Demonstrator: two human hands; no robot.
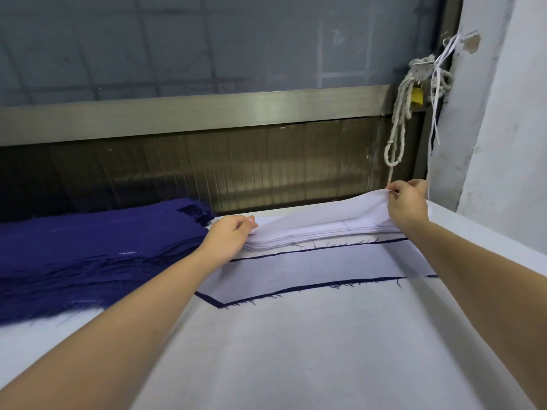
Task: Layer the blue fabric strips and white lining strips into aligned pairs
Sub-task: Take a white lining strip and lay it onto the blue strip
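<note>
A stack of white lining strips (310,232) lies at the table's far edge. My left hand (229,233) pinches the left end of its top strip, and my right hand (407,204) pinches the right end, lifted a little above the stack. In front of the stack lies a layered pair (310,269): a white strip on a blue one, with only the blue edges showing around it. A thick pile of blue fabric strips (88,247) with frayed edges sits at the left, beside my left hand.
The white table (296,350) stretches toward me. A metal rail (207,113) and a dark ribbed panel run behind it. A white rope (398,125) and a yellow padlock (416,96) hang at the back right, next to a white wall (503,113).
</note>
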